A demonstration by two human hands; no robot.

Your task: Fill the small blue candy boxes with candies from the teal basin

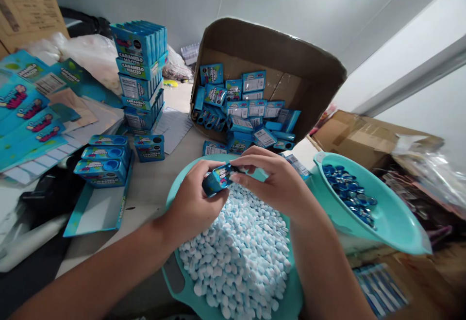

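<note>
My left hand [198, 196] is closed around a small blue candy box [218, 180], held tilted above a turquoise tub [174, 184]. At the box's right end, the fingers of my right hand [271, 176] are pinched together. A small dark piece shows between them, too hidden to name. Below both hands, the tub is heaped with pale blue and white candies [240, 252].
Behind the tub, an open cardboard box [269, 33] lies on its side with many blue candy boxes. To its left stand stacked candy boxes [140, 77] and a partly filled display tray [96, 213]. A turquoise bowl [396, 223] of round blue lids [349, 196] sits right.
</note>
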